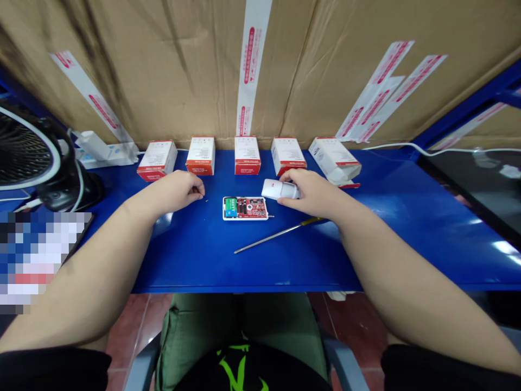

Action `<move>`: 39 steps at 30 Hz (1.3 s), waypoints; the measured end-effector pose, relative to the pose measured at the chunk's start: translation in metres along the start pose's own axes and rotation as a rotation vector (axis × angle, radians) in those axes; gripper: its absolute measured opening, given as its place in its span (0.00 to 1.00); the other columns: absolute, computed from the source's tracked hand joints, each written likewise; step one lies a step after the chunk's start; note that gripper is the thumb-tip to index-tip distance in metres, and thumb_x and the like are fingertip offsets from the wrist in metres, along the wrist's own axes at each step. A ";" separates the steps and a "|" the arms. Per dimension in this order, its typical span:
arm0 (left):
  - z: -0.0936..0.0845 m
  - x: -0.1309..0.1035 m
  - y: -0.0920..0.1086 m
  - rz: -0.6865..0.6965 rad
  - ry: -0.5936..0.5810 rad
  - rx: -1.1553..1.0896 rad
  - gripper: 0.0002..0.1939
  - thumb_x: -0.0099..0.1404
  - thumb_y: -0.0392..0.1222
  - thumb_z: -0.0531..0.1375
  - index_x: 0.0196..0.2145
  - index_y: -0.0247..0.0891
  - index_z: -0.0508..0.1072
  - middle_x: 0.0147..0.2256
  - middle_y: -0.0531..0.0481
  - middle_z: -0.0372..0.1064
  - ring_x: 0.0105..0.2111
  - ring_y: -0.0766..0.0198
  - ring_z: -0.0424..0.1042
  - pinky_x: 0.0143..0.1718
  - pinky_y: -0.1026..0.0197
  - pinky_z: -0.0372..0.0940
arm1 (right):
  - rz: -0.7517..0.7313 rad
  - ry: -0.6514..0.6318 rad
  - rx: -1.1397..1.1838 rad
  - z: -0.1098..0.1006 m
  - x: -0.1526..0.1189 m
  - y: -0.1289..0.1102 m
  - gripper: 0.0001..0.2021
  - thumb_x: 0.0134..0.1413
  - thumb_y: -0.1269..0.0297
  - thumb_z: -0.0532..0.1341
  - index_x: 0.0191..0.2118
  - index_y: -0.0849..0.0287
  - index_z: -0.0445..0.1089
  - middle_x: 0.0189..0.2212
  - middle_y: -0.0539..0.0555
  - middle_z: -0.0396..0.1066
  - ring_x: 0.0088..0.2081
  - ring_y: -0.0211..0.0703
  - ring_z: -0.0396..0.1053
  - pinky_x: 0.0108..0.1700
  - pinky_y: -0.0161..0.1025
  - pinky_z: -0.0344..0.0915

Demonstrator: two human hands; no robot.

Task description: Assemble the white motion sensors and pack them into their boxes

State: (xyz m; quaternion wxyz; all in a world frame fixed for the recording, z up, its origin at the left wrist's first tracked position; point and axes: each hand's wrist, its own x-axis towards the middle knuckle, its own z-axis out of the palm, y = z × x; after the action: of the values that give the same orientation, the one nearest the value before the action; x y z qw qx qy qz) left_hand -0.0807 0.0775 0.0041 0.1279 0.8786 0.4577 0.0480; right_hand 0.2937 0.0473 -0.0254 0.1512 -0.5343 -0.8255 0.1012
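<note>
My right hand [306, 190] grips a white plastic detector cover [272, 189] with a small red mark, thumb and fingers at its right end. To its lower left, the opened detector housing [257, 208] lies flat, showing a red circuit board and a green-and-blue battery. A screwdriver [271, 237] with a yellowish handle lies slantwise below, its tip toward the lower left. Left of the housing, my left hand [185, 191] is low over the table with curled, closed fingers; whatever they may hold is hidden. A tiny screw-like piece [207, 200] lies just beside its fingertips.
Several red-and-white detector boxes stand along the back of the blue table [195, 266]; the rightmost box [336, 160] has an open flap. A black fan [36, 157] and a power strip [108, 153] are at left. A cardboard wall [203, 70] rises behind.
</note>
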 end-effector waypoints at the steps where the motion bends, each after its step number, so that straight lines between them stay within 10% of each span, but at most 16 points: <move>1: 0.000 0.000 -0.001 0.019 0.037 0.000 0.08 0.60 0.40 0.60 0.30 0.44 0.81 0.31 0.50 0.82 0.30 0.58 0.77 0.36 0.58 0.71 | -0.009 0.013 0.011 0.000 0.000 0.001 0.21 0.52 0.55 0.72 0.51 0.56 0.75 0.51 0.64 0.81 0.50 0.66 0.78 0.52 0.63 0.74; 8: 0.013 -0.003 0.041 0.092 0.320 -0.567 0.12 0.69 0.50 0.62 0.38 0.38 0.78 0.34 0.45 0.81 0.32 0.59 0.80 0.37 0.57 0.77 | -0.204 0.308 0.193 -0.013 -0.003 -0.025 0.07 0.63 0.57 0.67 0.42 0.52 0.75 0.45 0.60 0.80 0.50 0.60 0.76 0.55 0.59 0.71; 18: 0.043 -0.002 0.089 0.144 0.257 -0.992 0.14 0.66 0.49 0.72 0.39 0.38 0.76 0.34 0.47 0.82 0.34 0.61 0.83 0.40 0.58 0.79 | -0.454 0.208 0.497 0.012 -0.008 -0.073 0.05 0.69 0.64 0.64 0.41 0.55 0.79 0.34 0.52 0.82 0.34 0.42 0.77 0.39 0.40 0.72; 32: 0.042 -0.006 0.085 0.210 0.180 -0.922 0.16 0.68 0.47 0.70 0.49 0.38 0.76 0.38 0.46 0.84 0.38 0.58 0.85 0.45 0.56 0.80 | -0.459 0.131 0.522 0.011 -0.004 -0.066 0.07 0.70 0.62 0.63 0.39 0.54 0.78 0.36 0.53 0.82 0.34 0.43 0.75 0.39 0.41 0.71; 39: 0.031 -0.004 0.070 0.351 0.261 -0.312 0.16 0.66 0.44 0.71 0.50 0.40 0.80 0.46 0.45 0.80 0.48 0.52 0.80 0.55 0.49 0.75 | -0.436 0.065 0.334 0.001 -0.002 -0.054 0.07 0.71 0.65 0.59 0.41 0.54 0.74 0.37 0.55 0.79 0.38 0.47 0.75 0.43 0.43 0.70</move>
State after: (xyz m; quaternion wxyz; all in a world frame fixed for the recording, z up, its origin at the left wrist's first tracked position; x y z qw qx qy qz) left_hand -0.0217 0.0304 -0.0067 0.1911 0.9005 0.2981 0.2524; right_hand 0.2485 0.0231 -0.0091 0.2816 -0.3148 -0.8876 0.1839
